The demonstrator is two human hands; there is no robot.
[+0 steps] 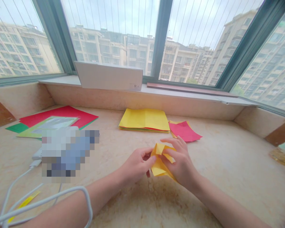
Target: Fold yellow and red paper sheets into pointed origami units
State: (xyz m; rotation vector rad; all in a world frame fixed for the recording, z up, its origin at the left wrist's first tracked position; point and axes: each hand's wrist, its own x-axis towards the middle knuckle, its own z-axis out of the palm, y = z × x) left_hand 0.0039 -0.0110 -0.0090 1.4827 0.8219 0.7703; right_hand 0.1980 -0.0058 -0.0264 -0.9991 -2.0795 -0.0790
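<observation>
At far left, a red sheet (pixel 59 116) and a green sheet (pixel 17 128) lie on the marble counter (pixel 228 164). A yellow stack (pixel 144 120) sits ahead of the hands. The left hand (pixel 134 166) has its fingers (pixel 148 155) closed, pinching the near edge of a folded yellow paper (pixel 159 161), mid-fold between both hands. The right hand (pixel 181 164) has its fingers (pixel 173 143) curled over the paper's top flap. Beyond them lies loose red paper (pixel 184 131).
</observation>
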